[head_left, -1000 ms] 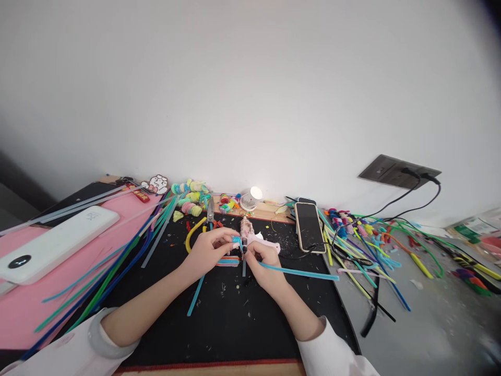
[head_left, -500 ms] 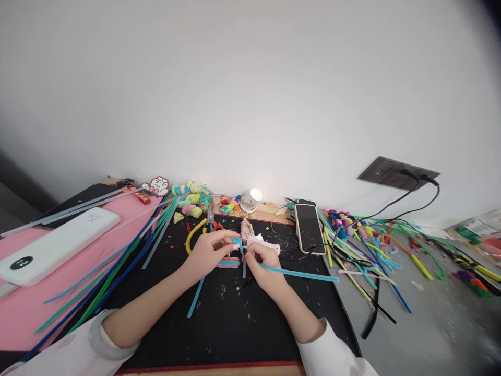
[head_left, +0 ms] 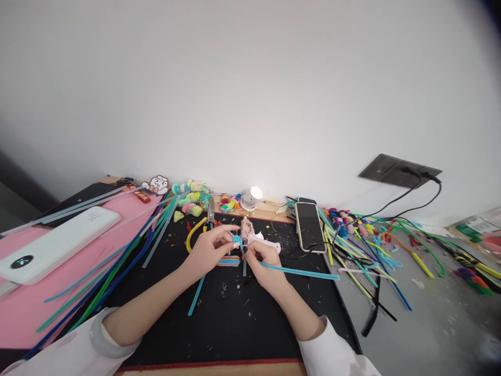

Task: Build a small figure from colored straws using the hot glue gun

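Observation:
Over the middle of a black mat (head_left: 227, 334), my left hand (head_left: 214, 249) pinches the small coiled end of a light-blue pipe cleaner (head_left: 301, 272), its index finger raised above the coil. My right hand (head_left: 265, 263) has thumb and fingers closed on the same pipe cleaner, whose long tail sticks out to the right below the knuckles. Behind the hands lies a pale pink hot glue gun (head_left: 266, 244), partly hidden. Short blue and orange pipe cleaner pieces (head_left: 230, 261) lie between the hands. Another blue strand (head_left: 196, 296) pokes out under my left wrist.
Pliers (head_left: 211, 210) and a yellow curved pipe cleaner (head_left: 192, 236) lie behind my left hand. A white paper cup (head_left: 251, 198) stands by the wall. A phone (head_left: 310, 227) and a heap of pipe cleaners (head_left: 364, 250) are at right. A white power bank (head_left: 58, 245) rests at left.
The index finger of my left hand has lifted off the blue coil, so more of it shows. My right hand has hardly moved.

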`<state>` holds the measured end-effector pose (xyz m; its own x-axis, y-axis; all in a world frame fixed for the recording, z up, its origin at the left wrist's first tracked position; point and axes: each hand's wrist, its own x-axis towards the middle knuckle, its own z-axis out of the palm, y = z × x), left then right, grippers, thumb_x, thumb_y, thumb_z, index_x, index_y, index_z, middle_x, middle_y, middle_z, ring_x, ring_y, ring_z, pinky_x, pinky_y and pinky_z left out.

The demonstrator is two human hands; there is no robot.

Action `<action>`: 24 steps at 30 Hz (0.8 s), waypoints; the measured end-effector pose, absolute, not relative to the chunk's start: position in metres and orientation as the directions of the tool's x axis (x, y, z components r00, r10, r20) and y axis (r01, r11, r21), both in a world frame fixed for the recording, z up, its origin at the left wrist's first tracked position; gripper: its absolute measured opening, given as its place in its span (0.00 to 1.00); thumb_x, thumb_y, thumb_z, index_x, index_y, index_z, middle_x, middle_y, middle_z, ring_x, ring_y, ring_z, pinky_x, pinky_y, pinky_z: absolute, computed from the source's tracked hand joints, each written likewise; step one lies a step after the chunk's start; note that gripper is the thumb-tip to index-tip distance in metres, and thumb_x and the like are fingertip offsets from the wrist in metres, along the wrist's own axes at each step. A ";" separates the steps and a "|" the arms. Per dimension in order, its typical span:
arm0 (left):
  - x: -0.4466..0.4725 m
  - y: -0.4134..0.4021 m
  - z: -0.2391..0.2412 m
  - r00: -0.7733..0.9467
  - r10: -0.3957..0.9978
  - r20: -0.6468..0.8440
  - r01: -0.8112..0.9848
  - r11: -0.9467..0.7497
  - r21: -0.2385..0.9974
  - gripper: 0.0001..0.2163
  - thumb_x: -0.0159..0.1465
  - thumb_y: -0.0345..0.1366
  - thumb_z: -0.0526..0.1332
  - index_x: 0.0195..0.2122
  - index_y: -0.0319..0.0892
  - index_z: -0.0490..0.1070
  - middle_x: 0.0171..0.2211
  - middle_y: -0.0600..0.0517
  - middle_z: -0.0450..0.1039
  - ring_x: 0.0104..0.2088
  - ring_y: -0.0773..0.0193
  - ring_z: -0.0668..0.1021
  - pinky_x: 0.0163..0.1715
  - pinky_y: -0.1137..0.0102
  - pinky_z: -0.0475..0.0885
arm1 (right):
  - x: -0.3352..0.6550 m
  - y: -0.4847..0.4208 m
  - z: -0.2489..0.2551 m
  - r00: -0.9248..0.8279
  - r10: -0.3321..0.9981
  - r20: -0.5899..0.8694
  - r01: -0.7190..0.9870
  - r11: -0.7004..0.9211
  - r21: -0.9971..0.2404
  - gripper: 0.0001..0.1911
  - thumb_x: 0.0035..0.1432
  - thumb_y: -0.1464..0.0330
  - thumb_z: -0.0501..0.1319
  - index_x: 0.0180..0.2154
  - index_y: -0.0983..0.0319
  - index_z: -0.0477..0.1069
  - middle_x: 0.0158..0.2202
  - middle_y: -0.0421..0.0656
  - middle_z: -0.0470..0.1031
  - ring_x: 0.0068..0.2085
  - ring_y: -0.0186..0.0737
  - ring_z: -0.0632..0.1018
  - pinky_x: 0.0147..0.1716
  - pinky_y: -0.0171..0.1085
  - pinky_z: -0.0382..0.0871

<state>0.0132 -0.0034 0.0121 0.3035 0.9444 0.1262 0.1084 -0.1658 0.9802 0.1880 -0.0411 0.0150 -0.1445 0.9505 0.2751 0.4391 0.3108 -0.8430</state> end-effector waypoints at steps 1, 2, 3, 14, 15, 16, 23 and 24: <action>0.013 -0.003 0.012 0.308 0.944 0.121 0.117 -0.164 0.979 0.12 0.55 0.36 0.63 0.41 0.44 0.75 0.23 0.58 0.71 0.25 0.65 0.75 0.30 0.69 0.71 | 0.188 -0.041 0.015 -0.143 0.951 0.273 0.439 0.308 -0.844 0.12 0.55 0.69 0.54 0.20 0.60 0.58 0.18 0.33 0.55 0.20 0.30 0.58 0.20 0.31 0.52; 0.013 -0.004 0.012 0.312 0.943 0.116 0.126 -0.162 0.979 0.10 0.55 0.36 0.63 0.39 0.44 0.75 0.23 0.57 0.72 0.25 0.65 0.75 0.30 0.69 0.71 | 0.188 -0.041 0.015 -0.142 0.952 0.270 0.438 0.305 -0.845 0.12 0.55 0.69 0.54 0.20 0.60 0.59 0.18 0.33 0.55 0.20 0.30 0.58 0.20 0.31 0.52; 0.013 -0.004 0.011 0.317 0.942 0.111 0.133 -0.160 0.978 0.09 0.55 0.36 0.63 0.37 0.43 0.75 0.24 0.57 0.72 0.25 0.65 0.75 0.30 0.69 0.71 | 0.188 -0.041 0.014 -0.141 0.953 0.268 0.438 0.303 -0.847 0.12 0.55 0.69 0.54 0.20 0.60 0.59 0.18 0.33 0.55 0.20 0.30 0.58 0.20 0.31 0.52; 0.014 -0.002 0.010 0.323 0.939 0.119 0.095 -0.157 0.983 0.09 0.55 0.35 0.63 0.38 0.43 0.75 0.23 0.57 0.72 0.25 0.65 0.75 0.29 0.69 0.71 | 0.189 -0.042 0.012 -0.142 0.955 0.261 0.435 0.297 -0.850 0.12 0.55 0.69 0.54 0.20 0.60 0.59 0.18 0.34 0.56 0.20 0.31 0.59 0.21 0.31 0.53; 0.014 -0.002 0.010 0.320 0.940 0.118 0.094 -0.156 0.983 0.10 0.55 0.35 0.63 0.39 0.43 0.74 0.23 0.58 0.71 0.24 0.65 0.74 0.29 0.69 0.71 | 0.189 -0.041 0.012 -0.144 0.955 0.258 0.435 0.296 -0.851 0.11 0.55 0.69 0.54 0.20 0.60 0.59 0.18 0.34 0.56 0.20 0.31 0.59 0.21 0.31 0.53; 0.014 -0.002 0.010 0.316 0.941 0.119 0.092 -0.155 0.984 0.11 0.55 0.35 0.63 0.40 0.44 0.74 0.23 0.58 0.71 0.24 0.65 0.74 0.29 0.69 0.71 | 0.189 -0.041 0.013 -0.145 0.956 0.257 0.436 0.294 -0.851 0.11 0.55 0.69 0.54 0.21 0.60 0.59 0.18 0.34 0.56 0.20 0.31 0.59 0.21 0.31 0.53; 0.013 -0.002 0.007 0.328 0.937 0.117 0.107 -0.159 0.981 0.11 0.56 0.35 0.63 0.40 0.42 0.75 0.24 0.57 0.71 0.25 0.65 0.75 0.29 0.70 0.71 | 0.189 -0.040 0.015 -0.138 0.958 0.252 0.449 0.287 -0.846 0.12 0.54 0.68 0.54 0.20 0.60 0.60 0.18 0.34 0.56 0.20 0.31 0.60 0.21 0.31 0.54; 0.013 -0.002 0.008 0.324 0.938 0.122 0.107 -0.164 0.981 0.13 0.56 0.35 0.63 0.42 0.42 0.74 0.24 0.57 0.71 0.25 0.65 0.74 0.29 0.70 0.71 | 0.189 -0.040 0.015 -0.138 0.958 0.252 0.452 0.287 -0.845 0.12 0.54 0.68 0.54 0.20 0.60 0.60 0.18 0.34 0.57 0.20 0.31 0.60 0.21 0.31 0.54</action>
